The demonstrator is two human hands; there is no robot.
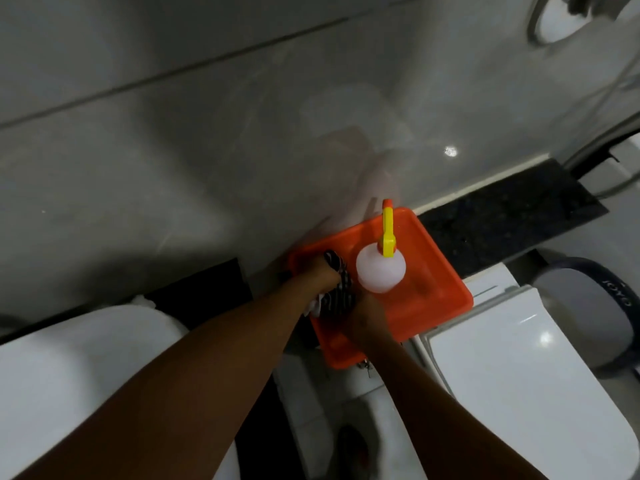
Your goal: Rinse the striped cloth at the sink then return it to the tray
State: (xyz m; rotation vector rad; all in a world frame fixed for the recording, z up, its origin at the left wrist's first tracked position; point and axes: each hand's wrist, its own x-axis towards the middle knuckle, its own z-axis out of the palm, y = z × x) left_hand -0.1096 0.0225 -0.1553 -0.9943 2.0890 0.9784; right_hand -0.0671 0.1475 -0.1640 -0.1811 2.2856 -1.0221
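An orange tray (433, 268) sits on the dark ledge against the grey wall. Over its left part lies the black-and-white striped cloth (337, 289), bunched between both hands. My left hand (317, 277) grips the cloth's upper end at the tray's left edge. My right hand (367, 317) closes on its lower end inside the tray. A white spray bottle (380, 271) with a yellow trigger stands in the tray just right of the cloth. Much of the cloth is hidden by my fingers.
A white basin (86, 375) fills the lower left. A white toilet cistern lid (519, 368) lies to the lower right, with a grey bin (585, 306) beyond it. The black ledge (502, 216) runs along the wall. Tiled floor shows below.
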